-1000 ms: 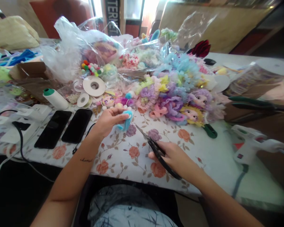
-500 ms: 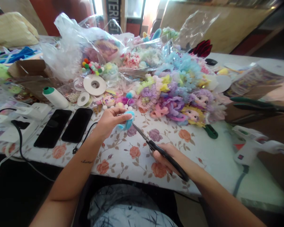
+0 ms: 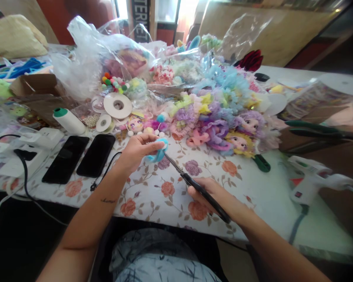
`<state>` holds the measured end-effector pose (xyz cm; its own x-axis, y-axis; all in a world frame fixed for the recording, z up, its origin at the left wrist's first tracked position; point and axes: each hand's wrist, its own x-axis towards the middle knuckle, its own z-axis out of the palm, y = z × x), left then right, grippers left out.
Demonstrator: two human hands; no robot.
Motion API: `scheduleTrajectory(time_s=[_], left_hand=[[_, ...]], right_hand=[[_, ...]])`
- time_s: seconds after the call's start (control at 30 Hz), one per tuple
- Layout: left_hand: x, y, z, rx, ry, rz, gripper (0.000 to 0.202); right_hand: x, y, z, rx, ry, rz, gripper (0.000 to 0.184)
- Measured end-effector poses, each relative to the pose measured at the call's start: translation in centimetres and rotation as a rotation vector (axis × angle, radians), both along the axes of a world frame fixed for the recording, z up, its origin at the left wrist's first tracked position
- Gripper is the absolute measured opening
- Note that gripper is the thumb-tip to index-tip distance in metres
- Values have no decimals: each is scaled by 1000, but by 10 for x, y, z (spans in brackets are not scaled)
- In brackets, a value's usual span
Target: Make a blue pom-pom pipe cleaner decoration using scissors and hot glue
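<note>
Nearest you, your right hand point(image 3: 213, 196) points the black-handled scissors point(image 3: 201, 190) up and away, and their tips meet the lower right edge of the blue fuzzy piece point(image 3: 159, 154), right beside your left fingertips. The risk, as I judge it, lies in that closeness. The fluff hides where the blades end, so a bite taken too deep could nick a finger or cut away more of the piece than you mean to. The piece is also held off the flowered tablecloth point(image 3: 153, 197) with nothing under it, so it could twist as the blades press. Your right hand is wrapped closed around the scissor handles. The blades read as one thin line, and I cannot tell whether they are shut or parted a sliver. Your left hand point(image 3: 137, 150) pinches the blue piece between thumb and fingers, a narrow, firm hold with the fluff sticking out to the right. Left of the blue piece, two dark phones point(image 3: 80, 156) lie flat side by side. Beyond them and farther left is a white thread cone with a green cap point(image 3: 68, 120). Behind the blue piece sits a white ribbon spool point(image 3: 117, 105). Behind it and to the right is a heap of pastel dolls and frills point(image 3: 220, 117), with clear plastic bags point(image 3: 85, 58) farther back. Well to the right of the blue piece rests a white glue gun point(image 3: 314, 178).
</note>
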<state>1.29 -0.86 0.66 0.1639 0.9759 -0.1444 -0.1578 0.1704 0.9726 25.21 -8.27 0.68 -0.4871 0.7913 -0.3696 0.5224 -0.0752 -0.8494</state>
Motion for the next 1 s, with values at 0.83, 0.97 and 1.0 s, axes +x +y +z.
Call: scheduleTrajectory(time_s=[0.83,0.97,1.0], left_hand=[[5,-1,-8,-52,-194,6,29],[1,0,-6,-46,-171,-107,39],[0,0,-5,-35,-158,-129,42]], right_hand=[[-5,2,-8,24,-12,-71,48],[-3,4,-7,26,-29,-86,48],[-3,4,-6,18,-33,-96,49]])
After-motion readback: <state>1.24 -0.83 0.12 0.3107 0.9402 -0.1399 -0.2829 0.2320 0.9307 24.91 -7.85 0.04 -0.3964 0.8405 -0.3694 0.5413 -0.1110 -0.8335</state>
